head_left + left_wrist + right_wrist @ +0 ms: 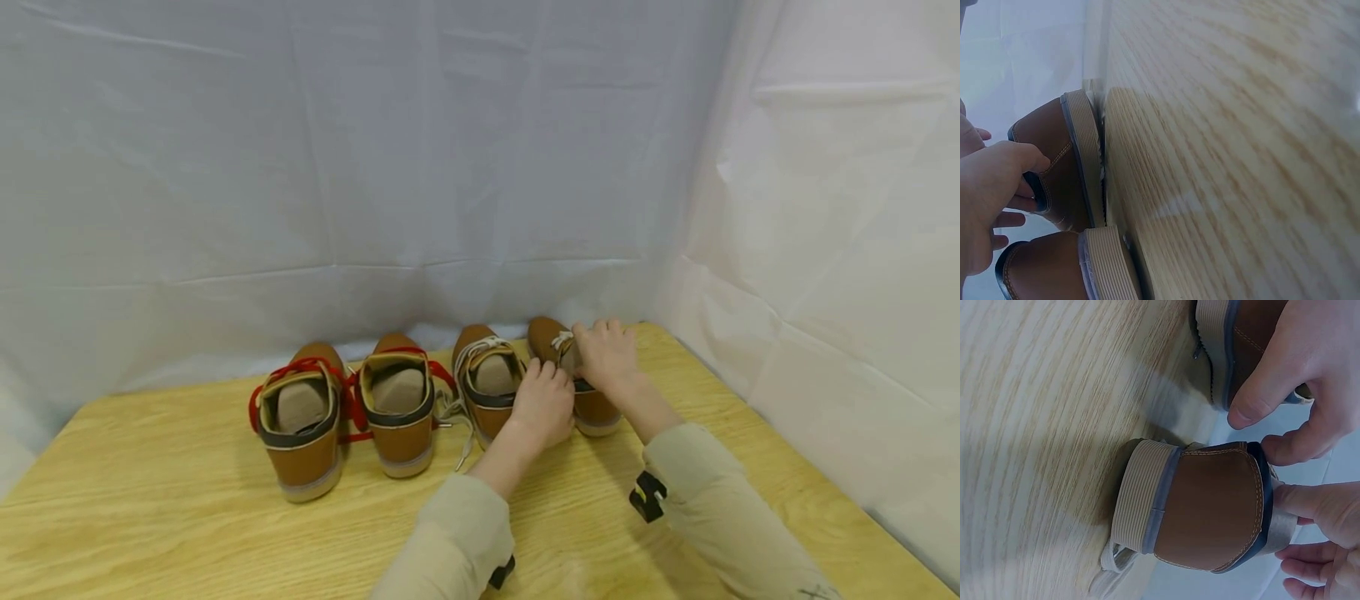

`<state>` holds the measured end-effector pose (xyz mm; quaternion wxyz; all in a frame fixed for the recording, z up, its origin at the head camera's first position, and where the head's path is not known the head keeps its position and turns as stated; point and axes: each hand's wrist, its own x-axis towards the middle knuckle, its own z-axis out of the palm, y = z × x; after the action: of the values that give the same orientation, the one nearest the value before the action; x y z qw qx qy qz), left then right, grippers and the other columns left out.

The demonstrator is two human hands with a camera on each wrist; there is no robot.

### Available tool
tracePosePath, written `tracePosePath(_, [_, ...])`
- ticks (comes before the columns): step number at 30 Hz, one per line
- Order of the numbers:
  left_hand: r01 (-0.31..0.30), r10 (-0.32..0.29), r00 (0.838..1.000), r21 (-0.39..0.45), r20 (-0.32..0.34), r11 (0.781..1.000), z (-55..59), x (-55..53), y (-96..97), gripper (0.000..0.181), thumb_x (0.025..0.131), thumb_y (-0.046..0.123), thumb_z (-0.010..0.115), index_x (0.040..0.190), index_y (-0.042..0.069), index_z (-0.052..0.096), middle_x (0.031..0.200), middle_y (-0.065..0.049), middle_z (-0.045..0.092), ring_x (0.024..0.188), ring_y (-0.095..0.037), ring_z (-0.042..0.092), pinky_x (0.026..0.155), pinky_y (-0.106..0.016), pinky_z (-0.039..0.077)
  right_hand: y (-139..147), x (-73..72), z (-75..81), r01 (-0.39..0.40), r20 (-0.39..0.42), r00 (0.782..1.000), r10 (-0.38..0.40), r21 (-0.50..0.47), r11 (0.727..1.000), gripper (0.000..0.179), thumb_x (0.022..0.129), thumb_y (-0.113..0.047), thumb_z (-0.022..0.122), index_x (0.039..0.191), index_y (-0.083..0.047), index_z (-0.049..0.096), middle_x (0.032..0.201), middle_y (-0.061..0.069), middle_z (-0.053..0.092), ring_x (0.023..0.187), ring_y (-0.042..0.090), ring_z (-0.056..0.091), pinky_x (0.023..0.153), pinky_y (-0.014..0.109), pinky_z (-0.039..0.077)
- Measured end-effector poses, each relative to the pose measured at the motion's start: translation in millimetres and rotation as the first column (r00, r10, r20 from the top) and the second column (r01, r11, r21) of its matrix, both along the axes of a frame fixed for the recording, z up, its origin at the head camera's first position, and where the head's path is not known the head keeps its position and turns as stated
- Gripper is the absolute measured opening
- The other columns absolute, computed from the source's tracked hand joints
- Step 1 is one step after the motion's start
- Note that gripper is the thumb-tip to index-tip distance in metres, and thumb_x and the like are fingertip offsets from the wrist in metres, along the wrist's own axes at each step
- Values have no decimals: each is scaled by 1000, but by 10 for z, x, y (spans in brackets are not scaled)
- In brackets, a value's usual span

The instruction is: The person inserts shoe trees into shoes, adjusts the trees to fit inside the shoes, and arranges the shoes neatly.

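A brown leather shoe [596, 408] with a dark padded collar and pale laces [562, 339] stands at the right end of a row, heel toward me. At its tongue and lace opening is my right hand [606, 354]. In the right wrist view the right thumb [1300, 500] lies on the grey tongue [1282, 526], with other fingers behind it. My left hand [546, 402] holds the left side of the same shoe's collar, its fingers [1036, 159] bent at the rim. Just left of that hand stands the matching shoe [491, 402], also pale-laced.
Two similar brown shoes, one far left [303, 467] and one beside it [405, 442], have red laces [348, 396] trailing between them. The row stands on a wooden table [187, 483] near its back edge. White sheeting [420, 167] hangs behind and at the right.
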<state>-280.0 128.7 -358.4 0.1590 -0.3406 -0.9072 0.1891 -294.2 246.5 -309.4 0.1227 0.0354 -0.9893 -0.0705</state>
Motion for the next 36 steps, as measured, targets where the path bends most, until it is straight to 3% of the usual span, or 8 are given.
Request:
tracePosePath(9, [-4, 4, 1000, -8, 7, 1000, -6, -1, -1, 48, 91, 49, 49, 128, 19, 55, 123, 3, 52, 121, -20, 39, 105, -40, 24, -5, -14, -40, 1, -3, 1000, -1, 10, 1000, 55, 73, -30, 79, 115, -4, 55, 103, 25, 58, 101, 42, 50, 79, 53, 44])
tracePosePath(13, [5, -5, 1000, -13, 26, 1000, -42, 5, 19, 52, 89, 51, 50, 130, 18, 53, 123, 3, 51, 120, -19, 39, 105, -40, 24, 38, -3, -121, -1, 14, 1000, 1, 29, 1000, 56, 76, -29, 77, 119, -3, 51, 106, 27, 55, 104, 42, 49, 80, 53, 44])
tracePosePath(14, [17, -17, 1000, -2, 13, 1000, -96, -27, 31, 53, 88, 53, 51, 129, 18, 54, 122, 2, 51, 120, -19, 40, 105, -41, 24, 51, -1, -140, -3, 14, 1000, 3, 29, 1000, 55, 76, -28, 76, 118, -3, 51, 105, 27, 55, 103, 42, 49, 79, 53, 44])
tracePosePath(22, [15, -15, 1000, 4, 0, 1000, -36, 0, 17, 50, 89, 50, 51, 127, 18, 55, 121, 2, 53, 120, -19, 41, 105, -41, 24, 91, -13, -173, -53, -73, 996, 53, -7, 999, 47, 72, -27, 80, 99, -3, 49, 91, 22, 55, 93, 40, 53, 73, 51, 45])
tracePosePath(30, [18, -18, 1000, 2, -8, 1000, -52, -8, 25, 46, 91, 47, 49, 126, 18, 56, 122, 2, 53, 121, -20, 40, 104, -42, 25, 161, -43, -225, -58, -68, 996, 57, -23, 998, 52, 74, -28, 79, 105, -1, 48, 95, 23, 55, 97, 41, 51, 77, 53, 44])
tracePosePath(36, [5, -5, 1000, -5, -11, 1000, -37, 6, 19, 48, 90, 48, 50, 127, 18, 55, 123, 1, 52, 121, -20, 40, 104, -42, 25, 194, -65, -297, -125, -153, 982, 109, -97, 987, 51, 71, -23, 81, 97, 5, 47, 89, 24, 55, 86, 41, 54, 73, 48, 45])
